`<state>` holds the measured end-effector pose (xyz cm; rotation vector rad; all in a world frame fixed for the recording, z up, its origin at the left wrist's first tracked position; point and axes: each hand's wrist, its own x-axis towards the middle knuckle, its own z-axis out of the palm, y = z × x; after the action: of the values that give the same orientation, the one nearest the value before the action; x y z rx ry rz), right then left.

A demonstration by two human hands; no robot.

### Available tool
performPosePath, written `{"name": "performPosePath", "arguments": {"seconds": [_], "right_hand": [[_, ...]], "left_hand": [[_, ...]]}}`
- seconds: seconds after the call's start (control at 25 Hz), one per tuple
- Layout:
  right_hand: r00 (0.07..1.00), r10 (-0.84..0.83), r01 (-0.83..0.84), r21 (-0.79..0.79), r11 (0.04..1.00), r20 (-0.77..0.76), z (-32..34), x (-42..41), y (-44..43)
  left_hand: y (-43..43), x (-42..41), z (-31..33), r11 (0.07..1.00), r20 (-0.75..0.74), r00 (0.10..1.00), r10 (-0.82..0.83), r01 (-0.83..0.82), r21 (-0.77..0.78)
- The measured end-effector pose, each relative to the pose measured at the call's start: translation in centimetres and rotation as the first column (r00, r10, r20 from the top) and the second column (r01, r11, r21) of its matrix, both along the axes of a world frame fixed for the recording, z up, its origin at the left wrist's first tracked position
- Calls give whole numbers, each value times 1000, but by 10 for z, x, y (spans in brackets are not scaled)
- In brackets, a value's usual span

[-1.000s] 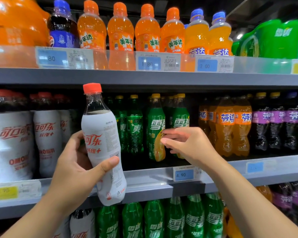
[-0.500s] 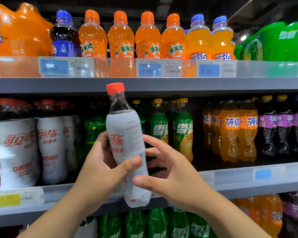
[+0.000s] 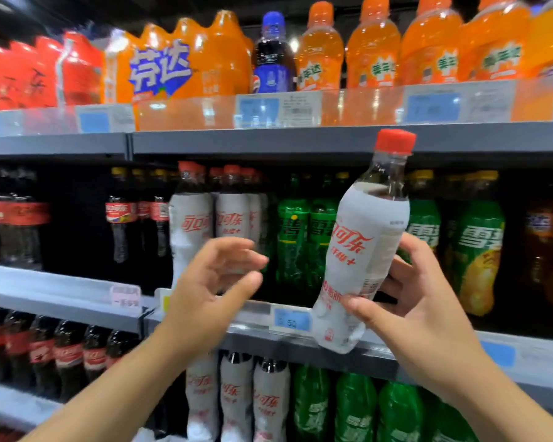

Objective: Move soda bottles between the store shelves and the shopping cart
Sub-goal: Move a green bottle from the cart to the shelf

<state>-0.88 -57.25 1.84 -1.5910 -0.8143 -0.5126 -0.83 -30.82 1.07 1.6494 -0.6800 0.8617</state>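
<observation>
My right hand grips a white-sleeved cola bottle with a red cap, tilted slightly right, in front of the middle shelf. My left hand hovers empty to the bottle's left, fingers loosely spread, in front of a row of matching white-sleeved bottles standing on that shelf. No shopping cart is in view.
Green soda bottles stand behind the held bottle, dark cola bottles to the left. The top shelf carries orange soda bottles and shrink-wrapped packs. More white and green bottles fill the lower shelf.
The bottle passed from my left hand to my right hand. My left hand let go and drew off to the left. The view has swung left along the shelves.
</observation>
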Motion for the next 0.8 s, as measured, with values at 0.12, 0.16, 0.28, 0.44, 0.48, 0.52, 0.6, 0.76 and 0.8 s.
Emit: {"name": "performPosePath", "arguments": {"seconds": [0.12, 0.16, 0.28, 0.44, 0.48, 0.52, 0.6, 0.76, 0.8], "right_hand": [[997, 67, -69, 48, 996, 29, 3, 5, 26], [997, 71, -74, 76, 994, 42, 2, 7, 38], [998, 42, -50, 183, 982, 48, -6, 16, 72], [1000, -21, 17, 222, 975, 17, -5, 27, 105], [1000, -26, 25, 222, 975, -1, -3, 28, 111], [999, -39, 42, 219, 975, -20, -1, 30, 116], [995, -86, 93, 196, 976, -45, 4, 34, 124], [982, -166, 173, 75, 982, -88, 10, 44, 135], [980, -169, 172, 21, 985, -103, 9, 46, 139]], "left_hand": [[55, 6, 2, 948, 80, 945, 318, -317, -27], [71, 10, 5, 911, 63, 909, 413, -413, -7], [100, 26, 11, 822, -80, 819, 568, -559, 111], [114, 45, 16, 816, -223, 799, 558, -480, 323], [117, 49, 18, 808, -246, 790, 562, -460, 369], [120, 52, 19, 801, -254, 786, 564, -446, 398], [128, 60, 19, 805, -220, 811, 543, -426, 413], [147, 70, 19, 830, -181, 870, 459, -348, 436], [151, 72, 18, 839, -183, 881, 436, -324, 437]]}}
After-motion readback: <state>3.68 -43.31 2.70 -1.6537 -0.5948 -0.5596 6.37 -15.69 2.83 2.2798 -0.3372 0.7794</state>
